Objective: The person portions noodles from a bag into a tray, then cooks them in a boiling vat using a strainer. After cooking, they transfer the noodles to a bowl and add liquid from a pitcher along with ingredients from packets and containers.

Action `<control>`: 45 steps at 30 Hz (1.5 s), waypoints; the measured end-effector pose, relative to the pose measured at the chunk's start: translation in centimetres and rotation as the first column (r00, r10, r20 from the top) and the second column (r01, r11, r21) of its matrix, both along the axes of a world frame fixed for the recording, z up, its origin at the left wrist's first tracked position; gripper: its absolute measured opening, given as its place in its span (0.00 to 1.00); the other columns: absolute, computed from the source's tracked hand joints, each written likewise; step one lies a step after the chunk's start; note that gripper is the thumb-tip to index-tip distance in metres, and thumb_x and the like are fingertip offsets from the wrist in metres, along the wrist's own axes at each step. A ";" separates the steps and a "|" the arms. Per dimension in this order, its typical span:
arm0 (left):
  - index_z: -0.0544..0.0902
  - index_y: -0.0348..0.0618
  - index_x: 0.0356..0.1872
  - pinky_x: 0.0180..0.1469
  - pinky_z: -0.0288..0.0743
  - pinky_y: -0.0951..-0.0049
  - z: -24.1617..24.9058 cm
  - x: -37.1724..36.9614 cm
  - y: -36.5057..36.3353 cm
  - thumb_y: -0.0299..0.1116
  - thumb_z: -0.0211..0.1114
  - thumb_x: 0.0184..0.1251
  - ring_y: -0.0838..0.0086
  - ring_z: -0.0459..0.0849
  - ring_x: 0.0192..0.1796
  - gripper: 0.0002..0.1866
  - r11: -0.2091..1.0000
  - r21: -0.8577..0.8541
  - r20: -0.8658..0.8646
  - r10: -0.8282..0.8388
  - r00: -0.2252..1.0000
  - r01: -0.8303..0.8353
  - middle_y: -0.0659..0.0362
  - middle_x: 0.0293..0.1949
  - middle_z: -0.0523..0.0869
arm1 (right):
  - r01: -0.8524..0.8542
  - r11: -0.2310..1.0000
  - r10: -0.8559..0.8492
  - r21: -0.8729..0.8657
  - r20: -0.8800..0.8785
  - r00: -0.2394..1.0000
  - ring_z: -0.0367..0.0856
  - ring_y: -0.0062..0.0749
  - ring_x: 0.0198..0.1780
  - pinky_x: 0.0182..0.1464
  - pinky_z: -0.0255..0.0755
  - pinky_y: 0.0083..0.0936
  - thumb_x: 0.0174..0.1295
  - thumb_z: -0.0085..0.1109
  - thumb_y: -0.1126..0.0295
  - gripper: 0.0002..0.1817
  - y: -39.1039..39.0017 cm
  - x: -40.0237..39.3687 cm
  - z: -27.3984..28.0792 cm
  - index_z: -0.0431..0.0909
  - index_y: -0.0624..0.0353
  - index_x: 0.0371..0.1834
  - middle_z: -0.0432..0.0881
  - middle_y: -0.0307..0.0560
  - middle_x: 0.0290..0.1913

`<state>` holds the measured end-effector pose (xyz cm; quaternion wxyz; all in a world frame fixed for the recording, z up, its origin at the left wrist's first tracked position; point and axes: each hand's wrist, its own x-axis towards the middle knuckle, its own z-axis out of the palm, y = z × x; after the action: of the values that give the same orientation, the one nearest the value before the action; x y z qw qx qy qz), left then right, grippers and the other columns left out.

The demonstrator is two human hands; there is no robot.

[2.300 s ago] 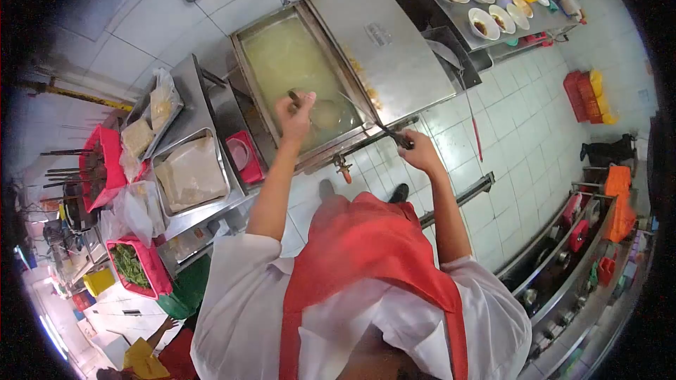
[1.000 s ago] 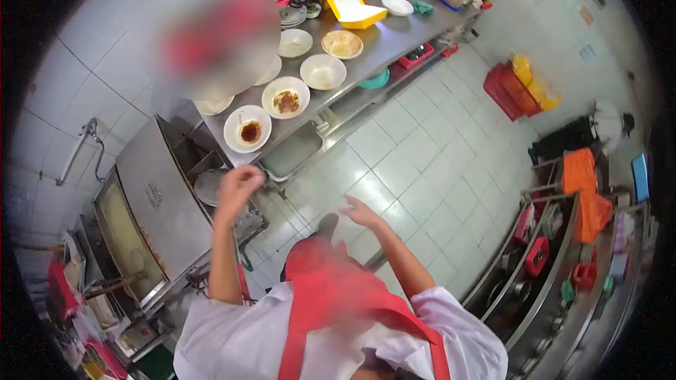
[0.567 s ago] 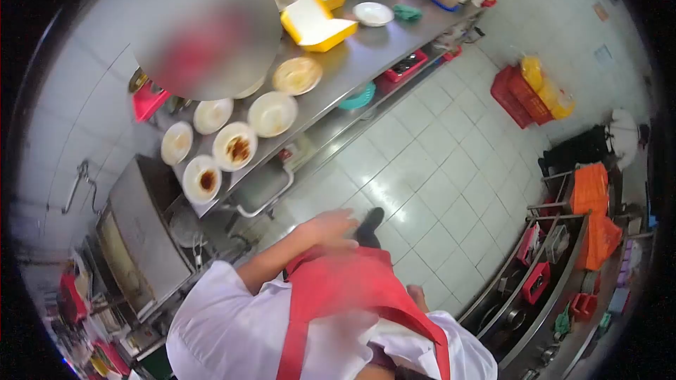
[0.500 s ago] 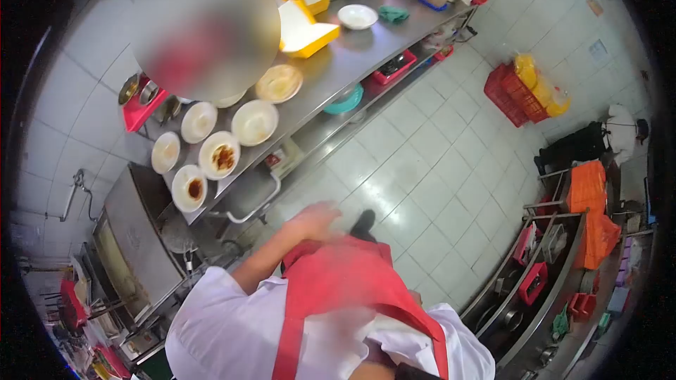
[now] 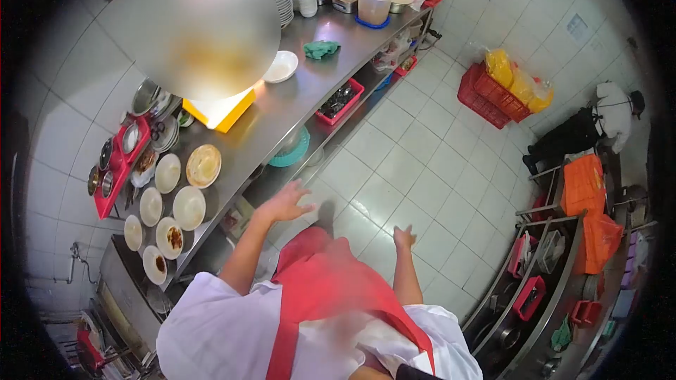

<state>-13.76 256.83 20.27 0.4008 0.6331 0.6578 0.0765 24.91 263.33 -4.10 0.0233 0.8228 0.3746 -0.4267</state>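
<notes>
My left hand is in the air beside the front edge of the steel counter, fingers spread and holding nothing. Over the tiled floor, my right hand hangs free with its fingers apart. Nearest the left hand are used bowls on the counter: a stained bowl, a plain white bowl and one with brown sauce. A white and yellow box stands behind them, partly hidden by a blurred patch. Farther along are a white bowl and a green cloth.
Below the counter sit a red tray of cutlery and a turquoise basket. Red crates with yellow bags stand by the far wall. Steel shelving runs along the right; another person bends near its far end.
My right hand has come into view, and my left hand has moved left and up with fingers spreading. The view has shifted along the counter, bringing more of its far end into sight.
</notes>
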 end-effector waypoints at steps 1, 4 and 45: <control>0.71 0.40 0.63 0.73 0.49 0.57 -0.3 -0.3 2.2 0.54 0.61 0.63 0.48 0.49 0.74 0.33 1.000 0.001 -0.024 0.012 1.000 -0.012 0.34 0.71 0.51 | -0.044 0.995 0.046 0.085 -0.019 0.999 0.33 0.62 0.76 0.71 0.43 0.56 0.56 0.56 0.46 0.49 1.9 -1.1 0.3 0.42 0.50 0.76 0.35 0.71 0.74; 0.68 0.42 0.65 0.74 0.43 0.54 -1.0 -2.4 10.0 0.55 0.61 0.63 0.48 0.43 0.76 0.35 0.999 0.032 0.010 0.023 1.000 -0.023 0.36 0.72 0.49 | -0.091 0.980 0.100 0.176 -0.043 0.994 0.36 0.64 0.75 0.73 0.43 0.49 0.55 0.57 0.47 0.48 5.7 -3.7 -0.2 0.46 0.53 0.76 0.39 0.73 0.74; 0.58 0.39 0.70 0.66 0.56 0.62 -4.8 1.5 64.1 0.53 0.36 0.76 0.61 0.66 0.64 0.32 -0.007 0.381 0.706 0.648 0.286 -0.924 0.51 0.69 0.63 | -0.520 0.851 0.037 0.073 -0.996 -0.079 0.45 0.35 0.76 0.74 0.36 0.28 0.74 0.33 0.53 0.31 63.8 -31.1 20.9 0.51 0.63 0.74 0.53 0.53 0.74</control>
<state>-12.21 320.98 15.49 0.0754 0.2104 0.7157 0.6617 -6.19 327.17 16.82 -0.0163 0.1565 0.3635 -0.9182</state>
